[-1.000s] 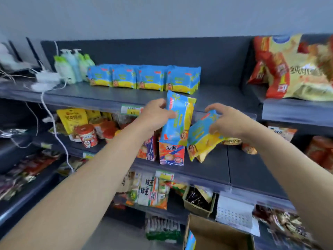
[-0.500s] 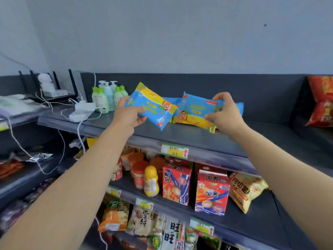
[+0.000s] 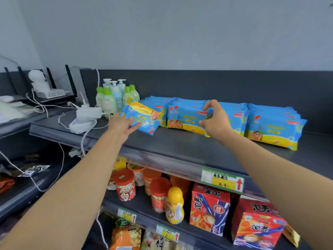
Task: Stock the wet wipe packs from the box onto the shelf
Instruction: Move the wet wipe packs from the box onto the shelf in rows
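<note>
On the dark top shelf (image 3: 180,143) lie stacks of blue and yellow wet wipe packs (image 3: 273,125). My left hand (image 3: 122,124) grips one wet wipe pack (image 3: 142,117), tilted, just in front of the leftmost stack and a little above the shelf. My right hand (image 3: 215,121) rests on the front of the middle stack (image 3: 185,119), thumb on top and fingers spread around the top pack's right end. The box is out of view.
Green-capped lotion bottles (image 3: 111,98) stand left of the stacks. A white power adapter (image 3: 86,116) and cables lie at the shelf's left end. A router (image 3: 48,91) sits further left. Jars, a yellow bottle (image 3: 174,204) and red snack boxes (image 3: 210,212) fill the lower shelf.
Both hands have risen from the lower shelf level to the top shelf. The right hand's pack now lies on the middle stack; the left pack has come down near the leftmost stack.
</note>
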The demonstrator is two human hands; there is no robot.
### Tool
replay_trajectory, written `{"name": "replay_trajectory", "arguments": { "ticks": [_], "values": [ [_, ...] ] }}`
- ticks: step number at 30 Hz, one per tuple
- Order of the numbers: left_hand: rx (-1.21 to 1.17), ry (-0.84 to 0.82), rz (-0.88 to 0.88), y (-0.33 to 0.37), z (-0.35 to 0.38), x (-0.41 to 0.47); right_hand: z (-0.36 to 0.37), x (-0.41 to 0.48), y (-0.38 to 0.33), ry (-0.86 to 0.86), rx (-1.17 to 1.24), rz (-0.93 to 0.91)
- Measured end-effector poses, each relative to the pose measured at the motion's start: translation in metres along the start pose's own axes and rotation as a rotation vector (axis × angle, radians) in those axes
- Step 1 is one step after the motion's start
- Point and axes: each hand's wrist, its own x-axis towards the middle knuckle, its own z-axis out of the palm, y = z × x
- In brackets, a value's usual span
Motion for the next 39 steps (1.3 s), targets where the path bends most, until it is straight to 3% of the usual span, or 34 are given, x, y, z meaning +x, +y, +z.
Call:
{"name": "replay_trajectory", "arguments": {
  "ticks": [5, 16, 26, 31, 36, 39],
  "values": [
    [-0.014, -0.039, -0.063, -0.008, -0.002, 0.044, 0.02, 0.017, 0.011, -0.003, -0.052, 0.048],
    [0.572, -0.02, 0.085, -0.02, -0.003, 0.094, 0.046, 0.04, 0.015, 0.064, -0.193, -0.021],
    [0.593, -0.066, 0.143, -0.011, -0.008, 0.08, 0.05, 0.046, 0.017, 0.098, -0.203, -0.009],
    [0.429, -0.072, 0.174, 0.006, -0.013, 0.072, 0.053, 0.045, 0.016, 0.117, -0.21, 0.008],
    [0.376, -0.084, 0.371, 0.028, -0.006, 0.065, 0.056, 0.045, 0.014, 0.12, -0.207, 0.022],
    [0.563, -0.084, 0.494, 0.035, 0.006, 0.061, 0.056, 0.046, 0.014, 0.12, -0.214, 0.029]
  ]
}}
